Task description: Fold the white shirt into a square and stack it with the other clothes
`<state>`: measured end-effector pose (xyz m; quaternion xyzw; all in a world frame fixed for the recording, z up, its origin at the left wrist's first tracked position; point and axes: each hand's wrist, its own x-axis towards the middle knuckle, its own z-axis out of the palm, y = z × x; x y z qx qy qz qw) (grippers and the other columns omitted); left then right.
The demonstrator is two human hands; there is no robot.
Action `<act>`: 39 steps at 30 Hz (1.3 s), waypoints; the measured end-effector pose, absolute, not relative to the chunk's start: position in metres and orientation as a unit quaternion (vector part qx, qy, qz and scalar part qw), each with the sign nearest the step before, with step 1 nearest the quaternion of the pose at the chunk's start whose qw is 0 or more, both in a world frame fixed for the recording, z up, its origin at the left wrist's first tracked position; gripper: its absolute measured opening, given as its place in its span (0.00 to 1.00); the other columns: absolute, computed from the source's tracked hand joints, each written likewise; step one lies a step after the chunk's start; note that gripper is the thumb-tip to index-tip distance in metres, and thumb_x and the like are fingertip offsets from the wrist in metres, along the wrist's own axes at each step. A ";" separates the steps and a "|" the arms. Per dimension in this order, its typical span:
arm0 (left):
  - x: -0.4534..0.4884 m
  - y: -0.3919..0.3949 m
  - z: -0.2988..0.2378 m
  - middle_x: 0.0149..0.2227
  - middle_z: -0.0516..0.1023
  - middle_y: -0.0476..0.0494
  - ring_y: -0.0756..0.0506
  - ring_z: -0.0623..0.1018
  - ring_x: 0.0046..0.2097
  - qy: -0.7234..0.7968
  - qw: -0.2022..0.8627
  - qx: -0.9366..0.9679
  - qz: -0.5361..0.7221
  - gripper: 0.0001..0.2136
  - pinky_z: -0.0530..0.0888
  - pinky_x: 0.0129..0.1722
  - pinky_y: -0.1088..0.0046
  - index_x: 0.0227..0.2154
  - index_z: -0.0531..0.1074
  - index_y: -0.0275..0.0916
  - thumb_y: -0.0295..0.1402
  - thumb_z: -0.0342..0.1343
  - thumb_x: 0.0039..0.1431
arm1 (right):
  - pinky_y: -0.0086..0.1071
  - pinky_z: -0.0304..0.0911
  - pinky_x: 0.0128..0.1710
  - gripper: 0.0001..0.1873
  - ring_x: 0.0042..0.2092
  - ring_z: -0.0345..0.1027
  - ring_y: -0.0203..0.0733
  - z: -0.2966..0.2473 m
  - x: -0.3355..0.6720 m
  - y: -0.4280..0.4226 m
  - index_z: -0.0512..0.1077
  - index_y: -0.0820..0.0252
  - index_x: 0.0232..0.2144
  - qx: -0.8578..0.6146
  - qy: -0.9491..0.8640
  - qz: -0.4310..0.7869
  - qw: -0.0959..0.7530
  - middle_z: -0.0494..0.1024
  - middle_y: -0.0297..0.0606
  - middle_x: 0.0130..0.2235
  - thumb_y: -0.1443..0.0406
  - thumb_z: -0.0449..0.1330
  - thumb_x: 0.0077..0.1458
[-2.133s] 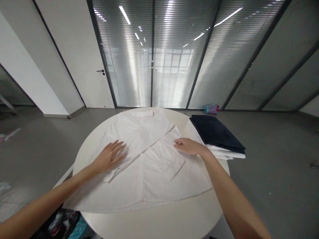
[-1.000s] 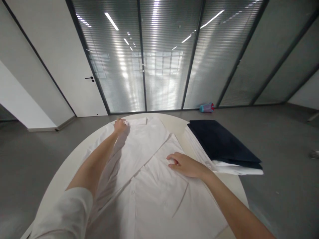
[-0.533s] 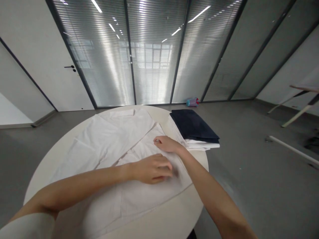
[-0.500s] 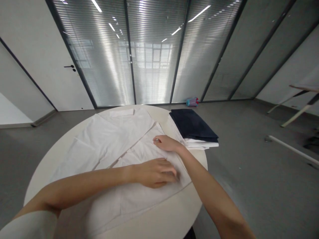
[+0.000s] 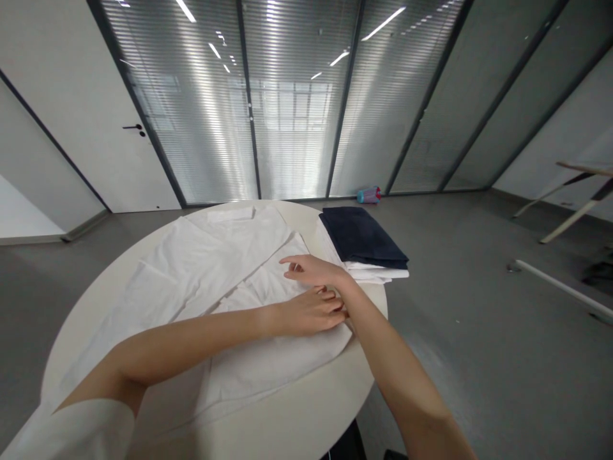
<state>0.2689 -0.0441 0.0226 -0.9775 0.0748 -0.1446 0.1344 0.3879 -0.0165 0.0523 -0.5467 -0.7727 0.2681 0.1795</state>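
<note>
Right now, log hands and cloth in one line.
left hand: at white shirt, beside right hand; right hand: over white shirt; white shirt: on round table; navy cloth: atop white cloth

Over the far-left part of the white shirt [image 5: 215, 252] the way is free, with only low wrinkles and the collar [image 5: 230, 214] to pass above, and a bare strip of the round table [image 5: 297, 418] runs along the near edge. Low across the shirt's near half, the left forearm [image 5: 205, 335] bars a path, and the right forearm [image 5: 378, 351] closes off the left hand [image 5: 313, 313] on its right. Beyond the right hand [image 5: 311, 269], the folded stack [image 5: 363, 236] stands as a raised obstacle at the table's right rim.
</note>
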 end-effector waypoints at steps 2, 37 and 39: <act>0.264 -0.043 0.027 0.39 0.75 0.42 0.42 0.73 0.42 0.075 0.142 -0.974 -0.157 0.07 0.67 0.39 0.64 0.39 0.74 0.36 0.25 0.51 0.66 | 0.37 0.68 0.45 0.23 0.42 0.74 0.45 0.057 0.386 -0.016 0.71 0.55 0.58 -0.526 -0.777 0.273 0.211 0.80 0.41 0.45 0.60 0.59 0.61; 0.147 -0.042 0.014 0.31 0.72 0.45 0.48 0.69 0.31 -0.023 0.117 -0.960 -0.252 0.11 0.58 0.28 0.68 0.31 0.72 0.37 0.28 0.48 0.70 | 0.44 0.68 0.51 0.25 0.54 0.71 0.57 0.028 0.374 0.216 0.69 0.69 0.56 -0.854 -0.484 0.114 0.150 0.74 0.60 0.53 0.62 0.59 0.57; 0.137 -0.045 0.024 0.30 0.72 0.46 0.48 0.69 0.30 -0.038 0.131 -0.957 -0.257 0.11 0.57 0.27 0.69 0.31 0.72 0.37 0.28 0.48 0.70 | 0.42 0.70 0.48 0.27 0.51 0.73 0.57 0.031 0.374 0.227 0.71 0.70 0.54 -0.849 -0.496 0.111 0.143 0.76 0.60 0.50 0.64 0.62 0.53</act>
